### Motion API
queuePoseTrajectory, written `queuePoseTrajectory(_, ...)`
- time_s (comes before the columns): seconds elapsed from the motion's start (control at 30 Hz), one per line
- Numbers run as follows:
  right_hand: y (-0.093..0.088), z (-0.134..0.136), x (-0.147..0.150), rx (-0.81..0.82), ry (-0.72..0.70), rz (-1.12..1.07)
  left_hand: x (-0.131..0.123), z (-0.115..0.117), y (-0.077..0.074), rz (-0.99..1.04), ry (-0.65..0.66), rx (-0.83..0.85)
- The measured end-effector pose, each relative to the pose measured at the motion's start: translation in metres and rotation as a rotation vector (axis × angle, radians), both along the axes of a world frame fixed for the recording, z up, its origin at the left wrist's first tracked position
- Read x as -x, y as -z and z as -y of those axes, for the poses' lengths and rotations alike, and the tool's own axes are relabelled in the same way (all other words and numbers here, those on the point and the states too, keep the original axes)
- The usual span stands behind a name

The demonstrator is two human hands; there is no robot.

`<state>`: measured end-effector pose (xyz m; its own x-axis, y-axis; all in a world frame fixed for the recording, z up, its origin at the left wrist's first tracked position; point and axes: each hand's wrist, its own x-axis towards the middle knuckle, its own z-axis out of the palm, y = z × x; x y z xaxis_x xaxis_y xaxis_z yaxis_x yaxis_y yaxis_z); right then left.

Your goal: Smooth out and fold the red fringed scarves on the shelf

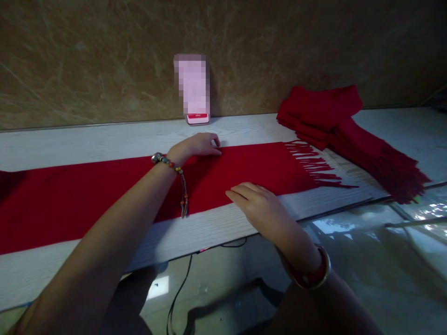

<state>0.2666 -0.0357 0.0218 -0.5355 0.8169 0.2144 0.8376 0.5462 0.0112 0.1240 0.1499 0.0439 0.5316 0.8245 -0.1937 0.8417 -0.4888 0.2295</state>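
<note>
A long red scarf (87,195) lies flat along the white wooden table (104,139), its fringe (314,165) at the right end. My left hand (197,145) rests on the scarf's far edge, fingers curled down onto the cloth; a beaded bracelet is on that wrist. My right hand (258,202) lies on the scarf's near edge, fingers stretched flat and pressed on the fabric; a red bangle circles that wrist.
A pile of folded red scarves (324,114) with fringe hanging sits at the back right of the table. A pink phone on a stand (193,90) leans against the brown wall. Cables (181,288) hang below the table's front edge over a glossy floor.
</note>
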Motion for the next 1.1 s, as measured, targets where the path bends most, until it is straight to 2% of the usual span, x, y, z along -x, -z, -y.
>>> queuePoseTrajectory(0.2, 0.007, -0.002, 0.009, -0.121, -0.041, -0.015, 0.016, -0.008, -0.007, -0.066, 0.016, 0.11)
queuePoseTrajectory(0.43, 0.01, -0.004, 0.028, -0.156, -0.072, -0.026, 0.031, -0.014, -0.006, -0.06, -0.003, 0.146)
queuePoseTrajectory(0.67, 0.013, -0.003, 0.037, -0.266, -0.075, -0.033, 0.035, -0.017, -0.006, -0.016, -0.002, 0.155)
queuePoseTrajectory(0.83, 0.014, -0.002, 0.037, -0.274, -0.078, -0.022, 0.037, -0.021, -0.003, 0.035, 0.005, 0.188)
queuePoseTrajectory(1.1, 0.015, -0.003, 0.038, -0.35, -0.08, -0.036, 0.038, -0.015, -0.011, 0.03, -0.004, 0.179)
